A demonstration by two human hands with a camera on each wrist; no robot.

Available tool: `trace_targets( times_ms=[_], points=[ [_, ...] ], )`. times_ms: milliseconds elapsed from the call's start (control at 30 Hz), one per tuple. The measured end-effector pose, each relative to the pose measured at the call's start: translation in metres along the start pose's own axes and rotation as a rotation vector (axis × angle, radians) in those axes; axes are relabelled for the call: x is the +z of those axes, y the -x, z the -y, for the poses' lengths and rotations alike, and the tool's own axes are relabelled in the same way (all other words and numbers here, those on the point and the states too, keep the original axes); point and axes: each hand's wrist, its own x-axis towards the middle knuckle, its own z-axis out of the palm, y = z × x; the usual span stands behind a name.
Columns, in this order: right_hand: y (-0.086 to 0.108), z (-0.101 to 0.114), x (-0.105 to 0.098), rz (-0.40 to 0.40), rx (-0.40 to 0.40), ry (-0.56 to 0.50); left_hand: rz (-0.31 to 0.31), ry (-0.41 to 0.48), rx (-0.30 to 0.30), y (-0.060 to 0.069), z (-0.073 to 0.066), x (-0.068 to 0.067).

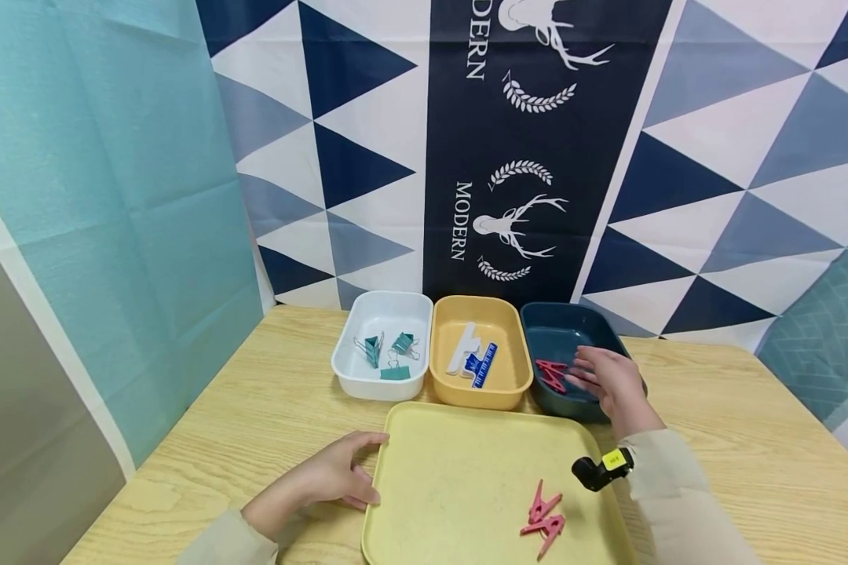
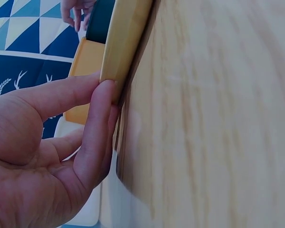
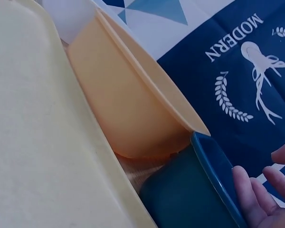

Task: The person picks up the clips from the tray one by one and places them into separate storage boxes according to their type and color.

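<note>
My left hand (image 1: 328, 477) pinches the left rim of a pale yellow tray (image 1: 452, 471), thumb on one side and fingers on the other in the left wrist view. Above the dark teal bin (image 1: 571, 406), my right hand (image 1: 613, 383) hovers with fingers spread and nothing between them. Red clothespins (image 1: 551, 377) lie in that bin, just left of the fingertips. Two pinkish-red clothespins, an upper one (image 1: 539, 508) and a lower one (image 1: 547, 530), lie close together on the tray's right part.
Left of the teal bin stand an orange-yellow bin (image 1: 480, 398) with a white clip (image 1: 462, 351) and a blue clip (image 1: 482, 366), then a white bin (image 1: 378, 388) holding teal binder clips (image 1: 395, 373). A patterned cloth (image 1: 367, 157) hangs behind the wooden table (image 1: 254, 408).
</note>
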Motion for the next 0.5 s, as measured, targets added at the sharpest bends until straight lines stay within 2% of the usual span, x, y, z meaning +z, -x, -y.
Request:
trace_targets(
  times_ms=[267,500],
  points=[
    [0.008,-0.001,0.000,0.011,-0.042,-0.005,-0.003,0.002,-0.002,0.001,0.000,0.000],
    [0.016,-0.001,0.001,-0.012,-0.050,0.018,-0.007,-0.005,0.006,0.001,-0.001,0.001]
  ],
)
